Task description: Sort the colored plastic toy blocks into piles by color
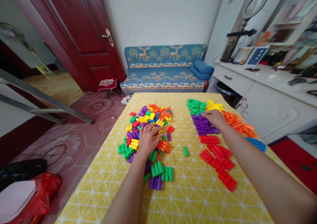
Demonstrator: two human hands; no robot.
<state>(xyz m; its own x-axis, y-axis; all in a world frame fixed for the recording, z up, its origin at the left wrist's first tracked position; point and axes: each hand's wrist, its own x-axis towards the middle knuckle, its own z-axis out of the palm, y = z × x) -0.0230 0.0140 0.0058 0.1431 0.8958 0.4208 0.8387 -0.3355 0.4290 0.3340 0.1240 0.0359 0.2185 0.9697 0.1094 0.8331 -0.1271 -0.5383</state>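
A mixed heap of colourful plastic bullet-shaped building blocks (135, 143) lies on the left half of the table. My left hand (148, 140) rests palm down over this heap, fingers spread among the pieces. On the right, the blocks lie grouped by colour: green (196, 107), yellow (213, 105), orange (237, 123), blue (256, 144) and red (219, 156). My right hand (216, 118) is at the top edge of the purple group (201, 125). Its thumb and fingers are pinched at a purple block, partly hidden by the fingertips.
A yellow patterned cloth (183, 197) covers the table. One loose green block (185, 151) lies between the groups. Beyond the table stands a blue sofa (158, 75); to the right is a white cabinet (272, 101). A small red stool (108, 84) stands by the door.
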